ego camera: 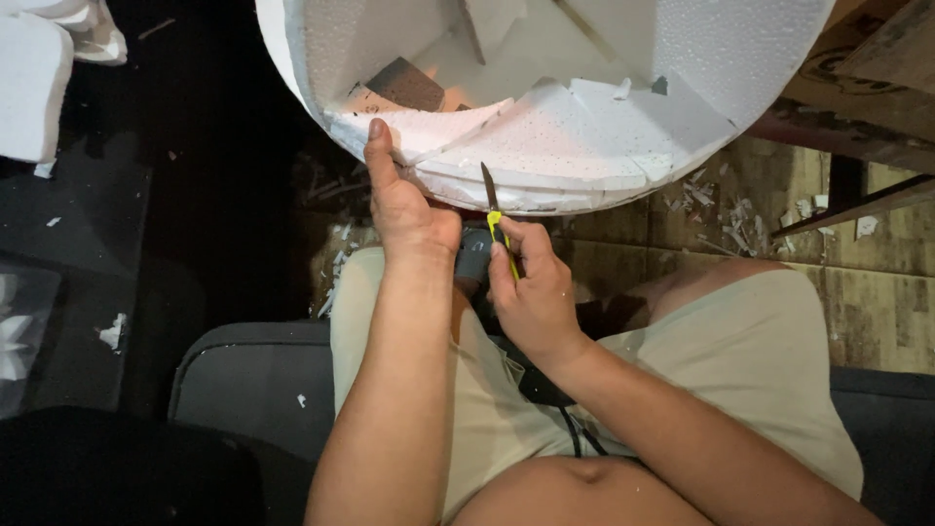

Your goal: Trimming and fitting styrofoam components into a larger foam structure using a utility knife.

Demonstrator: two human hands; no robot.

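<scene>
Seated on a grey chair [248, 380], legs in beige shorts [760, 360], forearms stretched forward from the bottom edge of the view.

Filling the top of the view: big round white foam piece [584, 136], hollow inside, made from flat foam segments joined along the curved rim, lower edge resting just above the knees. Inside the hollow, some brown cardboard scrap [409, 83] visible.

Below and to the right: brown tiled floor [877, 282], covered with small white foam crumbs [716, 200] near the foam rim. Dark floor on the left side, with more white foam blocks [29, 88] at the upper left corner, well apart from the hands. Wooden planks [857, 88] at the upper right.

Left hand [404, 209] pressed on the lower left rim of the foam piece, thumb stretched up flat on the foam surface, other fingers hidden under the rim, so cannot tell exactly how curled, but clearly steadying the foam.

Right hand [531, 287] just beside the left, fingers closed around a small cutter knife [495, 209] with yellow handle. Blade pointing up, tip touching the bottom edge of the foam rim, between the two hands.

Dark cable [570, 433] lying across the lap, under the right wrist.
</scene>
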